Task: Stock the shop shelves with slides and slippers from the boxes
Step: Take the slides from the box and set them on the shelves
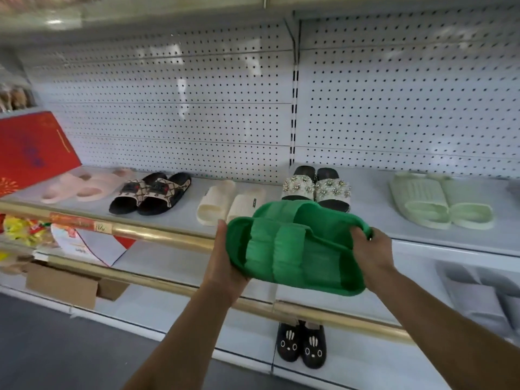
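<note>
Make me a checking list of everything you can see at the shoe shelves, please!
Surface: top shelf, pale, gold front rail, pegboard behind.
Job's things: green slides held as a pair in front of the top shelf, not yet set down. Already on it, left to right: pink pair, patterned brown pair, cream pair, jewelled pair, pale green pair.
Clutter: red box leaning at the shelf's left end; cardboard box on a lower shelf.
Hands: left hand grips one end of the slides, right hand the other.
Cables: nothing seen.
Surroundings: black bunny slippers on the bottom shelf; grey slides, blurred, lower right.
</note>
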Tool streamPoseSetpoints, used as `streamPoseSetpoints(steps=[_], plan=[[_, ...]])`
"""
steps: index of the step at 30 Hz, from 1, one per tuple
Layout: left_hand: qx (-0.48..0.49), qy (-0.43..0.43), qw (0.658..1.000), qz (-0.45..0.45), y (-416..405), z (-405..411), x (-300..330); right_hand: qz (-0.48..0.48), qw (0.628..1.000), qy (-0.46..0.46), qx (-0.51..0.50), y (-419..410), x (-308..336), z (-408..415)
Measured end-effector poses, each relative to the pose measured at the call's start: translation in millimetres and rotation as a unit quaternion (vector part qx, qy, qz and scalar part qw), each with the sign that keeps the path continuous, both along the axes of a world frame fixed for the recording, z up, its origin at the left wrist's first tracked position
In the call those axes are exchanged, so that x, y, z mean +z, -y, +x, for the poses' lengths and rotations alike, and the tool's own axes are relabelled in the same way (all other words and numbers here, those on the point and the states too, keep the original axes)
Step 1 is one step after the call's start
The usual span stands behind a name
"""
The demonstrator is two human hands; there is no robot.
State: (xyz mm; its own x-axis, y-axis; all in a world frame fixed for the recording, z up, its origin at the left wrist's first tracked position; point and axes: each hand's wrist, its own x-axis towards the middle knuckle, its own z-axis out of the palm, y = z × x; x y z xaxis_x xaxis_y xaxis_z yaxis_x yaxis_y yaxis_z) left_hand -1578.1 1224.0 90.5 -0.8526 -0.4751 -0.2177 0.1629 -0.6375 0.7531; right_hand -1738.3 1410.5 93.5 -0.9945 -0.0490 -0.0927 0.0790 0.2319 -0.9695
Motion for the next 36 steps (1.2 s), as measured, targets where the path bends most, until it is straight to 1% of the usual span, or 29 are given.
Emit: streamPoseSetpoints(steps=[4, 12, 19, 23, 26, 29, 33, 36], plan=[[-0.025, 0.082, 0.996, -0.016, -7, -18, 1, 0.03, 0.999, 0.003, 0.028, -27, 18, -21], [0.003, 0.152, 0.987, -0.044, -31, -57, 6, 0.057, 0.996, -0.022, 0.06, -63, 45, -69], [-0.02, 0.149, 0.986, -0.072, -46, -94, 8, 0.081, 0.985, -0.021, 0.148, -95, 69, -121], [-0.056, 0.152, 0.982, -0.092, -59, -111, 14, 0.097, 0.976, -0.02, 0.193, -102, 78, -145], [-0.049, 0.155, 0.982, -0.101, -67, -118, 21, 0.113, 0.969, -0.055, 0.214, -104, 85, -159], [-0.024, 0.152, 0.985, -0.081, -71, -121, 26, 0.164, 0.953, -0.105, 0.232, -106, 90, -172], [-0.049, 0.138, 0.984, -0.099, -78, -121, 26, 0.223, 0.932, -0.159, 0.237, -103, 90, -189], [-0.056, 0.132, 0.985, -0.093, -76, -122, 23, 0.237, 0.929, -0.174, 0.226, -100, 92, -197]])
